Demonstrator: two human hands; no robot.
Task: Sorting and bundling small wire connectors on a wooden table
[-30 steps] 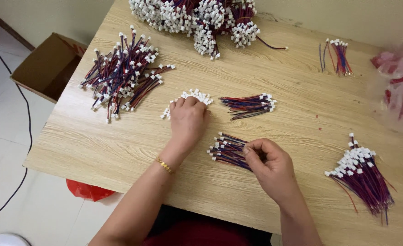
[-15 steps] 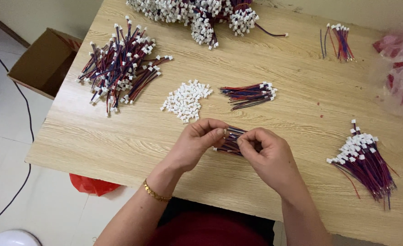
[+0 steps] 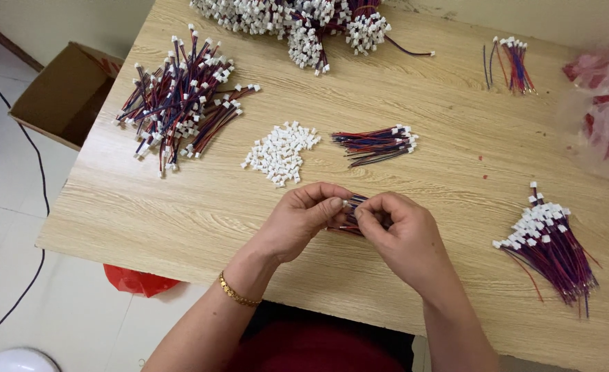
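My left hand point(image 3: 297, 220) and my right hand point(image 3: 401, 238) meet above the near part of a wooden table point(image 3: 180, 213). Between their fingertips is a small bundle of red, blue and black wires point(image 3: 349, 215); both hands pinch at it, and most of it is hidden by the fingers. Whether the left fingers also hold a white connector I cannot tell. A little pile of white plastic connectors point(image 3: 280, 153) lies just beyond my left hand. To its right rests a small bunch of wires with white ends point(image 3: 376, 145).
A big heap of finished wires point(image 3: 180, 103) lies at the left, another mass point(image 3: 297, 21) at the far edge, a fan of wires point(image 3: 549, 244) at the right, a few wires point(image 3: 511, 62) far right. A cardboard box point(image 3: 60, 93) stands on the floor, a clear bag with red contents point(image 3: 604, 103) lies at the right edge.
My left hand left the white connector pile and came back to join my right hand at the wire bundle, which is now lifted between both hands' fingers.
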